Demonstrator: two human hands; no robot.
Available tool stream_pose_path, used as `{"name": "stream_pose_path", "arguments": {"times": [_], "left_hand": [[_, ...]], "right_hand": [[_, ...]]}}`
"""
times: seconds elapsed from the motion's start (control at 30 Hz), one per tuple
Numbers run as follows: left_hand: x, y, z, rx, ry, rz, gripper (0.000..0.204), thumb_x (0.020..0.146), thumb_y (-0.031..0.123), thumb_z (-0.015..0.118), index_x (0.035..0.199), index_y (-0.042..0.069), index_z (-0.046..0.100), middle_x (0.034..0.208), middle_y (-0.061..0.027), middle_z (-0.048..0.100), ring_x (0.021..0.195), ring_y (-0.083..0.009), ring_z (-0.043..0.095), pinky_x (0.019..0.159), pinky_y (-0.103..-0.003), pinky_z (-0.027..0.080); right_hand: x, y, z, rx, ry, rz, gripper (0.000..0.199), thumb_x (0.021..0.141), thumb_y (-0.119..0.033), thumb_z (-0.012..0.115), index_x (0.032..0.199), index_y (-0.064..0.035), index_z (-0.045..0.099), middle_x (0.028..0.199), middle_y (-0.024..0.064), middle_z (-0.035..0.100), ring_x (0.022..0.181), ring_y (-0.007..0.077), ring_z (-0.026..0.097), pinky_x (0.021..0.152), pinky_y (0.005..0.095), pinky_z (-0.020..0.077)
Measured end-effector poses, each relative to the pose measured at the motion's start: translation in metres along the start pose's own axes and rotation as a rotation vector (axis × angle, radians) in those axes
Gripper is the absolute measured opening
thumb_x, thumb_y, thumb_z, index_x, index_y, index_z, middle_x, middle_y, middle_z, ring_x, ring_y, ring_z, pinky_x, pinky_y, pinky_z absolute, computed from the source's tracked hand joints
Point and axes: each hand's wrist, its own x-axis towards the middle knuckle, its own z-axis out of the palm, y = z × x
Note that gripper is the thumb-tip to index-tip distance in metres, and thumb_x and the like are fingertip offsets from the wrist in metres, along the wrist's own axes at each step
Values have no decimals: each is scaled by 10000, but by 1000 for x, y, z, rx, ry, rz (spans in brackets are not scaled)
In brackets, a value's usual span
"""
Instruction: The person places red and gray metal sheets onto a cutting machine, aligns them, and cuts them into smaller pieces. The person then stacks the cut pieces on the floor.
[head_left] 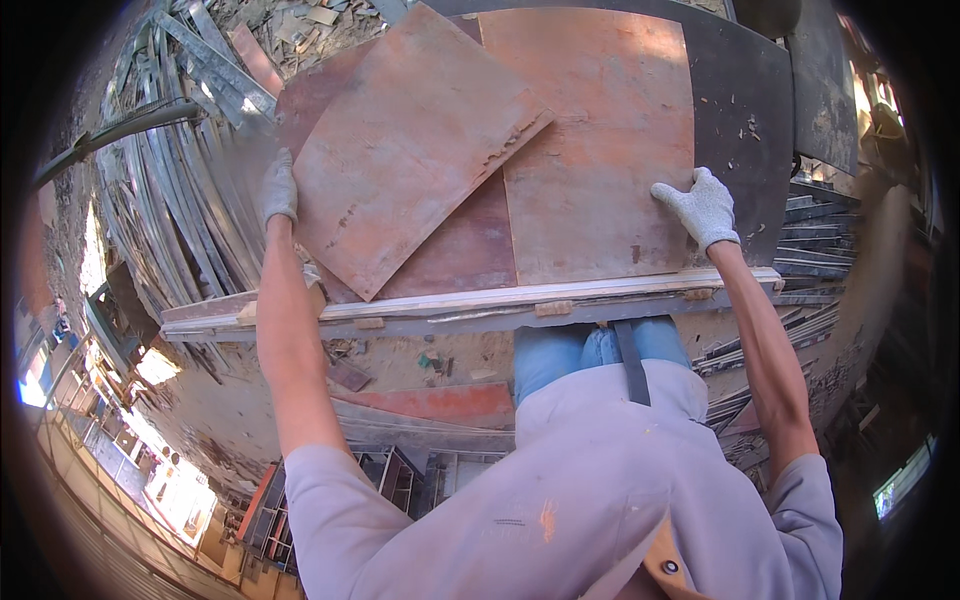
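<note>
A reddish-brown, worn plywood panel point(415, 150) lies askew, its right edge chipped. My left hand point(281, 188), in a pale work glove, is at this panel's left edge; the fingers look closed round it, though partly hidden. Under its right part lies a second reddish panel point(600, 130), squared to the table. My right hand point(702, 208), also gloved, rests at that panel's right edge with thumb and fingers apart. A darker red panel point(465, 245) shows beneath the askew one.
The panels lie on a dark worktop point(745, 130) with a pale wooden rail point(480, 303) along its near edge. Long wooden strips point(180, 170) are heaped at the left. More strips point(815, 235) are stacked at the right. A red board point(440, 403) lies on the ground below.
</note>
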Motion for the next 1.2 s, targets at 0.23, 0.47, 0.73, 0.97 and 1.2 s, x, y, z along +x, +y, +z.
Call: {"name": "stream_pose_path", "arguments": {"times": [0.23,0.47,0.73,0.97,1.2], "left_hand": [[34,-80,-10,101,74,118,647,1048,612,562,1339,56,719,1259,-177,755,1179,-276,683,1038,-380,485],[-23,-3,-13,135,202,154,777,1035,754,401,1156,63,738,1017,-196,750,949,-388,692,868,-470,513],[-60,30,-86,-94,-90,133,640,960,663,686,764,55,731,659,41,546,648,-103,425,611,-325,366],[-132,85,-174,-54,-279,103,551,971,549,752,702,72,688,659,92,504,628,-48,376,565,-297,316],[-286,151,-81,-564,-296,-65,638,1039,594,608,1154,-20,738,1067,-66,740,929,-144,649,883,-345,545]], "right_hand": [[-2,-22,8,18,-4,-13,767,715,-640,863,1044,30,690,998,262,740,968,428,722,872,492,566],[0,-18,-3,8,-51,42,835,714,-650,875,1094,62,663,1057,296,735,1025,445,727,899,491,580],[1,-5,0,-10,-102,18,915,768,-698,820,1280,27,598,1232,269,693,1166,418,688,969,498,572],[-11,7,7,65,-20,-73,893,817,-716,763,1274,33,595,1235,262,670,1154,420,677,954,494,566],[-117,16,-15,872,-281,-386,1025,945,-812,531,1525,31,478,1390,294,638,1320,386,621,1116,473,478]]}}
